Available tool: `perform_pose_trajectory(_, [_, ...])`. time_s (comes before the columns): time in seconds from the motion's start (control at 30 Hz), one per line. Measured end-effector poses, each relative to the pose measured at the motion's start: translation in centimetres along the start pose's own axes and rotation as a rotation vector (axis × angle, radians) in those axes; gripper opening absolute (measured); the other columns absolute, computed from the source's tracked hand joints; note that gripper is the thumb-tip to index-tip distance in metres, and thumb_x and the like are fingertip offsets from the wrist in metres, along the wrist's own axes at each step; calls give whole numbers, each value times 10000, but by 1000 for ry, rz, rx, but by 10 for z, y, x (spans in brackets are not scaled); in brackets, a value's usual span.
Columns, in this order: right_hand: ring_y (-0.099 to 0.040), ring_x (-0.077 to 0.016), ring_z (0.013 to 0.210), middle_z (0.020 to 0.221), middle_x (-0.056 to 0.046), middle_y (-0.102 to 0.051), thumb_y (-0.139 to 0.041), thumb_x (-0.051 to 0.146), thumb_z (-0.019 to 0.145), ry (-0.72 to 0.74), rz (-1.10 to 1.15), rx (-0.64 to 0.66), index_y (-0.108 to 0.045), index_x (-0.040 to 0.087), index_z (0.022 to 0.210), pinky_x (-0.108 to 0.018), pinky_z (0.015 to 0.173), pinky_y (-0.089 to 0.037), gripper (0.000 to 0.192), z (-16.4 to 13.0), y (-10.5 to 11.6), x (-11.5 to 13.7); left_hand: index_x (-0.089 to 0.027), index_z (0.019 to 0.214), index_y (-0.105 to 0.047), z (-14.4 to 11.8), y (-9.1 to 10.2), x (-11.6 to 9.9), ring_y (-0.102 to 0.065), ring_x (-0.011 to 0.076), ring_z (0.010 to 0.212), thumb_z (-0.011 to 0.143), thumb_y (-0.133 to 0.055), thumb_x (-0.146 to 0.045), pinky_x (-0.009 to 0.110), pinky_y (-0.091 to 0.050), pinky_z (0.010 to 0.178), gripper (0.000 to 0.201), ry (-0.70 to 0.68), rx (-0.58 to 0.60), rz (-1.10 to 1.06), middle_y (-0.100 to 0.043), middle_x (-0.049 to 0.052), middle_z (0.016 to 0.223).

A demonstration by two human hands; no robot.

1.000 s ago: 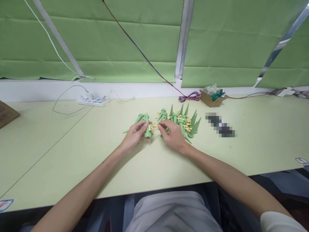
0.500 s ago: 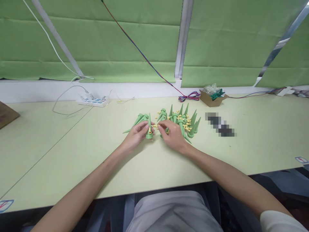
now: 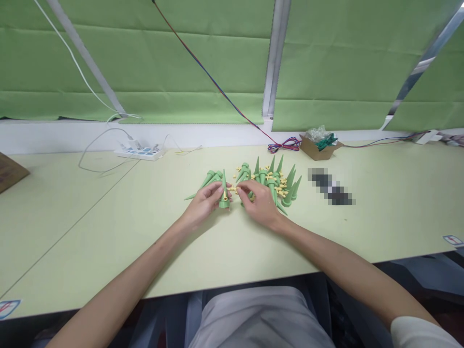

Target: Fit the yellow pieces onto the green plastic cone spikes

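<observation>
1. The green spike (image 3: 224,191) is a slim plastic cone with its point up and its wide base low, a small yellow piece set into its side.
2. Against the frame half a second back, almost nothing differs; a full second back the spike leaned lower in the hand, and it now stands nearly upright.
3. The left hand (image 3: 203,205) has its fingers (image 3: 213,189) closed around the spike, just left of the pile of green spikes (image 3: 275,183) on the desk (image 3: 108,227). The right hand (image 3: 259,203) pinches a small yellow part (image 3: 234,189) in narrowed fingers, right beside the spike.
</observation>
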State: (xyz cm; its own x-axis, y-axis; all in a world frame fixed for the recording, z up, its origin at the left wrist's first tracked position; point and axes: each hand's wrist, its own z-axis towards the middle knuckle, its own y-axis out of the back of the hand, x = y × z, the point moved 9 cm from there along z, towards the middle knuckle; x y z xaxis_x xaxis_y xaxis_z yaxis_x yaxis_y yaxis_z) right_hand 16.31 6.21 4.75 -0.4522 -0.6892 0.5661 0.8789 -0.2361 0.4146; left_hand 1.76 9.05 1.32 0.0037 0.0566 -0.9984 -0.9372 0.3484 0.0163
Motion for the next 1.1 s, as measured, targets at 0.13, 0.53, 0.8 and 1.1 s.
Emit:
perform_pose_trajectory(0.13, [-631, -176, 757, 875, -68, -704, -506, 251, 991, 1, 2, -2, -649, 195, 924, -308, 711, -505, 167, 0, 1, 1, -215, 1064, -710, 1, 4, 3, -656, 213, 866, 866, -699, -540, 345, -531, 726, 381, 11, -30, 22, -685, 81, 953])
perform_pose_trajectory(0.53, [-617, -170, 753, 831, -62, -689, -501, 228, 991, 90, 32, 4, -652, 185, 923, -306, 724, -502, 171, 0, 2, 14, -193, 863, -704, 1, 17, 4, -621, 211, 857, 789, -758, -562, 368, -603, 691, 380, 32, -185, 143, -647, 89, 995])
perform_pose_trajectory(0.8, [-596, -153, 712, 803, -48, -671, -529, 179, 961, 79, 50, 61, -650, 175, 903, -277, 668, -478, 134, -1, -6, 9, -202, 851, -688, 2, 19, 4, -629, 233, 847, 779, -756, -585, 355, -597, 625, 396, 23, -190, 181, -659, 91, 961])
perform_pose_trajectory(1.1, [-585, -152, 713, 805, -45, -664, -523, 190, 975, 52, 40, 109, -654, 174, 909, -278, 673, -461, 148, -2, -11, 4, -199, 849, -703, 1, 11, -4, -579, 200, 747, 764, -771, -592, 374, -611, 602, 408, -35, -133, 160, -631, 78, 899])
